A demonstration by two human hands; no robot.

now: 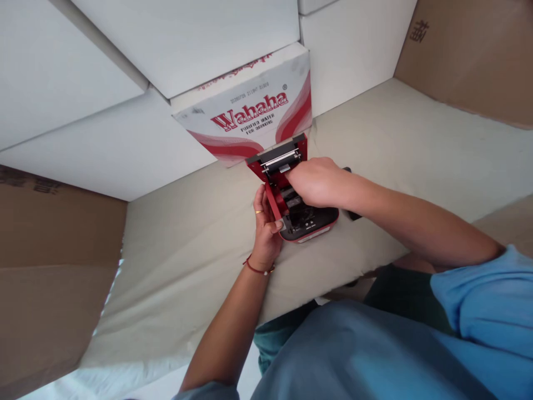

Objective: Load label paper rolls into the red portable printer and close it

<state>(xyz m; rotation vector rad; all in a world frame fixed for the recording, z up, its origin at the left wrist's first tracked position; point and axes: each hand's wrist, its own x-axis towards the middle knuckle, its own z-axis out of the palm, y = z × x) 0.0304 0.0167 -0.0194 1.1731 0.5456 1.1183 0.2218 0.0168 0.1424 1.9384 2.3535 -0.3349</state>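
A red and black thermal printer [313, 223] lies on the cloth-covered table with its lid [278, 158] swung up and a metal-edged roller showing inside the lid. My left hand [267, 228] wraps round the printer's left side, thumb on the front left corner and fingers behind. My right hand [318, 180] is curled closed over the open compartment, its fingertips pointing at the lid's inner side. A small pale piece shows by those fingertips; whether they hold it I cannot tell. The palm side of that hand and part of the compartment are hidden.
A Wahaha water carton [256, 111] stands just behind the lid, against white boxes [183, 39]. Brown cardboard [58, 278] rises at the left and another brown box [470, 61] at the far right. A black object [353, 215] is partly hidden behind my right wrist.
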